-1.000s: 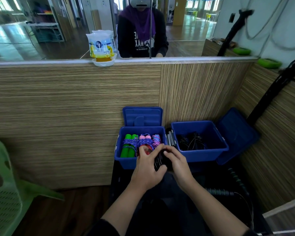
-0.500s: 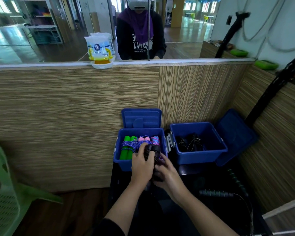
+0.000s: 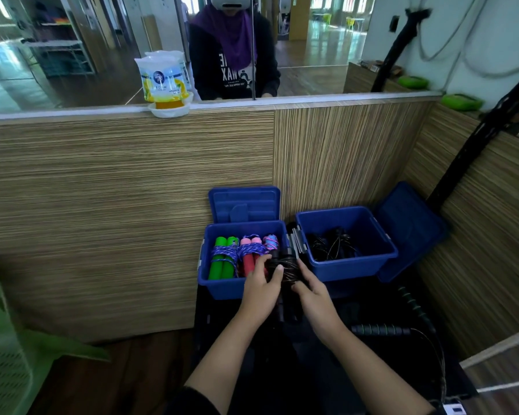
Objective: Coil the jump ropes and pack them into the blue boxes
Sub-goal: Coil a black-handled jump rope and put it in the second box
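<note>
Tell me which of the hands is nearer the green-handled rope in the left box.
Left. The left hand sits just right of the green-handled rope, over the box front; the right hand is farther right.

- Two open boxes stood side by side against the wall panel (image 3: 126, 205), the left box (image 3: 222, 287) just left of the right box (image 3: 354, 269).
- Coiled ropes (image 3: 237, 256) lay in the left box, loose ropes (image 3: 331, 247) in the right.
- A chair (image 3: 3, 354) stood far left.
- A bag (image 3: 164, 80) sat on the ledge above.
</note>
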The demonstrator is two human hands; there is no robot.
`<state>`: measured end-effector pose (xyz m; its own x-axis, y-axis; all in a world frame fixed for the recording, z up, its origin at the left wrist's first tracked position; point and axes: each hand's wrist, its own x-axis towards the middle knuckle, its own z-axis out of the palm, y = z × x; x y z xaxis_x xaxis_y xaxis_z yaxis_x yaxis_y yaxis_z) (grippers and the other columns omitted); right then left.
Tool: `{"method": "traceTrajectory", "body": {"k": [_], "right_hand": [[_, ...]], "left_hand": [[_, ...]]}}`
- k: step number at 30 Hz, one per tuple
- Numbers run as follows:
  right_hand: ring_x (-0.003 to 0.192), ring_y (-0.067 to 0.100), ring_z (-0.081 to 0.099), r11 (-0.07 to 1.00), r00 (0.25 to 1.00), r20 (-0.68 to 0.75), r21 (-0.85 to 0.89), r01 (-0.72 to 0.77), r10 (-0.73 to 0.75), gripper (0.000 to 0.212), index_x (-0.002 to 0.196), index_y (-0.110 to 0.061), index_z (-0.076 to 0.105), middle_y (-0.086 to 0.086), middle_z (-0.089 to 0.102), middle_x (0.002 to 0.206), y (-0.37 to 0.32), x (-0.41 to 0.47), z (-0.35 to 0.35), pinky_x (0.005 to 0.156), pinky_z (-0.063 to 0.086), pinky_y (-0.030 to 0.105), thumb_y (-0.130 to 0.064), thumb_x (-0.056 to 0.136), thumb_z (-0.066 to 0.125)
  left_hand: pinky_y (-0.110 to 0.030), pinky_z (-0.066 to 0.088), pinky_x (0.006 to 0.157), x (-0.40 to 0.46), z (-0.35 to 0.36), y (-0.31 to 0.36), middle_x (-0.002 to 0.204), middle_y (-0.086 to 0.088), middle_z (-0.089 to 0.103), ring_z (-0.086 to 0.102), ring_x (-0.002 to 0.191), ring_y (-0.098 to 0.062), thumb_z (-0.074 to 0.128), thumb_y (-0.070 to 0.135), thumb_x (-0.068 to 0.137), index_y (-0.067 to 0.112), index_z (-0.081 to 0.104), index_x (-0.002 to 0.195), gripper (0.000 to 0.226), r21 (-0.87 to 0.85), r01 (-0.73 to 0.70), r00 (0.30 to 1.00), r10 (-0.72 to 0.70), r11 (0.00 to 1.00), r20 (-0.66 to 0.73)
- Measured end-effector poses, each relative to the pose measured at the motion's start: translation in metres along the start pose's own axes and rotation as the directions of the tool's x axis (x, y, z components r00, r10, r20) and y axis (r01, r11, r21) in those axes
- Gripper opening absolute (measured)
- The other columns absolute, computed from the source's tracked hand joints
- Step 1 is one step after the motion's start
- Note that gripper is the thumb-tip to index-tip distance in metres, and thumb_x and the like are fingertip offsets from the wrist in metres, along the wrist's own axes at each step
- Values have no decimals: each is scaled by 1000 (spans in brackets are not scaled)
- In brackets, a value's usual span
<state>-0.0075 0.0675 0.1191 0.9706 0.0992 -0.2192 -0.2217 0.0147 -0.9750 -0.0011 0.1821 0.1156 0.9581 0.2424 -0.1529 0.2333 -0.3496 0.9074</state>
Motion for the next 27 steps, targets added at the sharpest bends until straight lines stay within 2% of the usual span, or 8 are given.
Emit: {"method": "traceTrajectory", "body": {"k": [2,5,8,11,14,20,24,27], "right_hand": [[109,18,59,999,1000,-2,-41,-7,7,50,137,-21,45,4,61,122,1,1,-4,95,46,31,-3,91,47],[107,10,60,997,998,59,-80,17,-12,51,138,-21,43,-2,64,116,-1,-1,-12,96,46,24,-8,91,56],[103,0,60,997,994,105,-71,23,-16,48,136,-19,44,-5,63,117,1,-4,-23,82,48,10,-7,92,57],[107,8,63,987,995,61,-137,83,-75,37,127,-22,55,-4,68,114,3,-3,-38,90,49,20,-9,92,57],[108,11,63,982,994,-7,-155,110,-112,34,118,-29,59,-1,69,114,4,-1,-56,97,48,29,-8,91,59],[104,-4,60,975,987,-93,-191,111,-130,35,127,-17,55,-9,64,117,-1,21,-102,87,47,10,-13,93,57],[117,7,54,970,978,-168,-228,87,-127,46,135,-15,49,-4,58,128,-7,57,-149,95,43,20,-23,91,59],[119,11,51,967,970,-213,-248,64,-118,50,137,-13,45,-2,54,129,-13,90,-183,97,40,23,-22,91,59]], "left_hand": [[-22,44,85,0,0,-1,110,-4,66,61,102,-17,62,29,92,22,55,126,36,-21,-2,1000,2,1000,-17],[-27,47,85,1,5,-4,98,-6,69,64,95,-22,70,32,85,25,62,116,33,13,-39,993,40,999,-107],[-32,50,85,3,12,-7,90,-7,69,63,91,-25,72,38,81,31,63,112,33,30,-77,991,79,997,-106],[-32,50,89,7,22,-8,95,-6,66,63,92,-22,67,49,80,36,58,122,44,42,-152,988,153,987,-27],[-22,42,90,11,39,0,105,-11,56,59,99,-23,64,43,88,36,48,137,52,68,-147,988,143,987,60],[-27,41,94,34,80,30,116,-7,51,55,108,-21,59,46,90,41,40,142,55,101,-167,977,152,981,147],[-27,43,89,66,112,49,113,-1,59,56,103,-12,54,47,92,42,38,142,52,117,-179,969,154,977,195],[-23,38,85,100,140,56,120,2,58,55,109,-14,47,32,98,34,40,142,44,163,-188,956,143,969,256]]}}
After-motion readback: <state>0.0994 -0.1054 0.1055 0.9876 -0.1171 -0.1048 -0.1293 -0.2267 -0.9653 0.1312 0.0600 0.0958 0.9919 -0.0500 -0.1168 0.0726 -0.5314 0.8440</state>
